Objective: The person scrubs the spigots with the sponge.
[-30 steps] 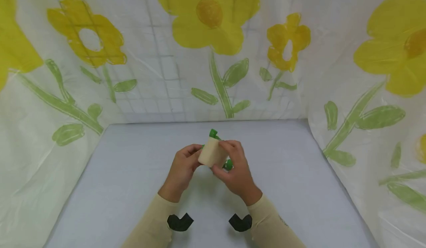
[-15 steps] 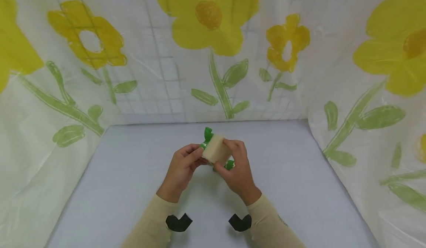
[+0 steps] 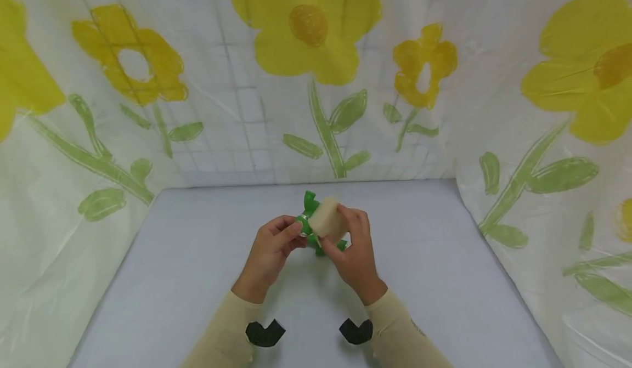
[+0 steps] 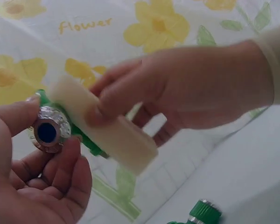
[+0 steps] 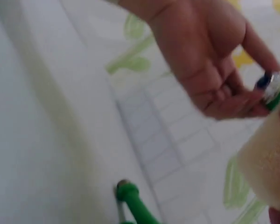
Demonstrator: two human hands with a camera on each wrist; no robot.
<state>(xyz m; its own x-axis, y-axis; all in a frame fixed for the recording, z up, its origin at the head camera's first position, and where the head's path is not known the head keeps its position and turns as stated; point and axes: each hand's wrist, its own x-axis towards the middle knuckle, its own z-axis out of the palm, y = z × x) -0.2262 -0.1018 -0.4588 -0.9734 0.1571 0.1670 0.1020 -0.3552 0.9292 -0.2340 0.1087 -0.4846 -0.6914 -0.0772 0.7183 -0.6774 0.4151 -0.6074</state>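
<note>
In the head view my left hand [image 3: 270, 250] pinches one end of a green tap-like fitting [image 3: 310, 203] between thumb and fingers. Its silver ribbed collar [image 4: 59, 120], with a dark blue centre, faces the left wrist camera. My right hand [image 3: 356, 250] grips a cream sponge block [image 3: 328, 219] by its edges, thumb on the near side. The tilted block lies against the green fitting and hides much of it. More green shows below the block in the head view, including a green knob [image 4: 205, 212] in the left wrist view and a green tube [image 5: 136, 201] in the right wrist view.
Both hands work over a pale tabletop [image 3: 197, 280]. Behind and beside it hang white plastic sheets [image 3: 212, 137] printed with yellow flowers. Black curved pieces [image 3: 265, 333] show beside the cream sleeves [image 3: 222, 329] at each forearm.
The sponge block has shifted right and tilted in my right hand, uncovering more of the green fitting beside my left thumb. My left hand has stayed nearly in place.
</note>
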